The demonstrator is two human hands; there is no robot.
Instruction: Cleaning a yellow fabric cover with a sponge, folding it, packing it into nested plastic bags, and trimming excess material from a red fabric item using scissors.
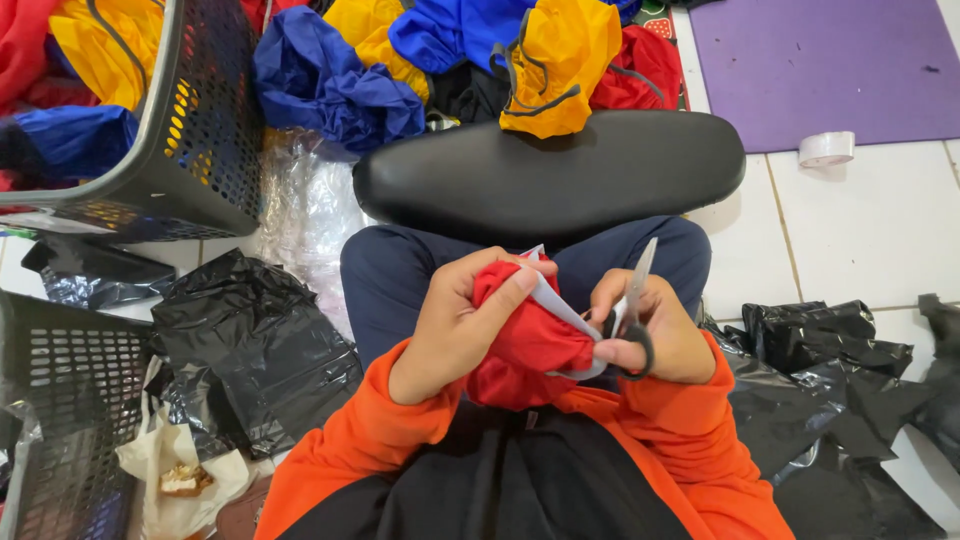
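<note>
Red cloth (520,345), one piece, in left hand (455,325); right hand (655,335) grips one scissors (630,305).

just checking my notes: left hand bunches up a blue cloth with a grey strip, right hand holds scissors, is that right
Not quite: the cloth is red, not blue. The head view shows the left hand bunching it, with a grey strip running along it, while the right hand holds the scissors. Blue cloth lies only in the pile beyond the black cushion.

Black padded stool (560,175), grey basket (200,150) (fabric inside), tape roll (827,148) on purple mat (830,65).
</note>
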